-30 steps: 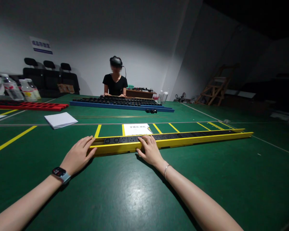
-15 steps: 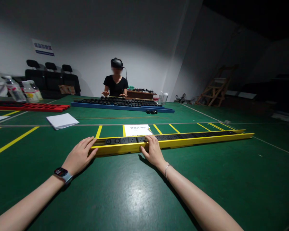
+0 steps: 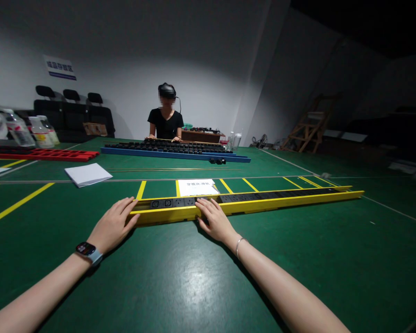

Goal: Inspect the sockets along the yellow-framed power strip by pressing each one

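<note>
A long yellow metal rail [image 3: 249, 206] lies across the green table, holding a row of black power socket modules [image 3: 242, 198]. My left hand [image 3: 114, 224] grips the rail's left end, thumb against the front wall and fingers over the far side. Farther along, my right hand [image 3: 213, 219] straddles the front wall, thumb outside and fingers bent down over the modules. Those fingers hide the modules beneath them. Just right of them shows a short gap in the row. At the left, round-faced outlets [image 3: 162, 203] sit near the open end.
Behind the rail lies a white paper label [image 3: 197, 187]. A folded white sheet [image 3: 88, 175] is at left, beyond it red rails [image 3: 55, 155] and bottles [image 3: 41, 132]. Across the table, a person [image 3: 165, 118] sits behind blue rails [image 3: 180, 155] with black modules.
My right hand has slid left along the rail, and the gap in the module row now shows to its right. My left hand stays put. The person opposite has lowered both hands.
</note>
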The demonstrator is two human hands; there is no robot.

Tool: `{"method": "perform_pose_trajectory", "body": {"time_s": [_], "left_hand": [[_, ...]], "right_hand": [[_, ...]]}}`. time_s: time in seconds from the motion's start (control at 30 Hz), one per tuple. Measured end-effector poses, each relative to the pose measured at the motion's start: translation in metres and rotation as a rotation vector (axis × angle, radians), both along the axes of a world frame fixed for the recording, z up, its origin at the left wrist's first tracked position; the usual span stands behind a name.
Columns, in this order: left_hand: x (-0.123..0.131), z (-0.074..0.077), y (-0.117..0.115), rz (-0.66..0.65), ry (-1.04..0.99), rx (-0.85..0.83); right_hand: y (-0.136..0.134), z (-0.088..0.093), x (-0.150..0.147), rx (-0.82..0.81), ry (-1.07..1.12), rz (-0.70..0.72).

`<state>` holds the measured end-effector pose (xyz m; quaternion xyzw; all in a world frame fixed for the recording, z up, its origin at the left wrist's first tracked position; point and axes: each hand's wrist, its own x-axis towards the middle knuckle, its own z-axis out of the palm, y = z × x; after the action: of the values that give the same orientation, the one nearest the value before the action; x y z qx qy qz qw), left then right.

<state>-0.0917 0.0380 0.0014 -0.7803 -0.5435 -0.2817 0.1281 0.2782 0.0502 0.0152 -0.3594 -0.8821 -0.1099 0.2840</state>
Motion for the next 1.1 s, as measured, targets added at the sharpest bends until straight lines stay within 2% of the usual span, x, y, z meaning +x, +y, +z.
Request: {"method": "perform_pose_trajectory", "body": {"time_s": [0.27, 0.63, 0.93, 1.1], "left_hand": [[-0.0007, 0.0002, 0.0, 0.005, 0.02, 0.007], [-0.0006, 0.0002, -0.0005, 0.004, 0.011, 0.002], [-0.0016, -0.0012, 0.0004, -0.003, 0.02, 0.018], [-0.0034, -0.0026, 0.0012, 0.006, 0.081, 0.031]], "right_hand": [[0.002, -0.0014, -0.0016, 0.024, 0.067, -0.014], [0.0045, -0.0031, 0.0026, 0.049, 0.111, -0.111], [0.0049, -0.0045, 0.0035, 0.123, 0.059, -0.282], [0.0047, -0.0068, 0.007, 0.102, 0.045, -0.376]]}}
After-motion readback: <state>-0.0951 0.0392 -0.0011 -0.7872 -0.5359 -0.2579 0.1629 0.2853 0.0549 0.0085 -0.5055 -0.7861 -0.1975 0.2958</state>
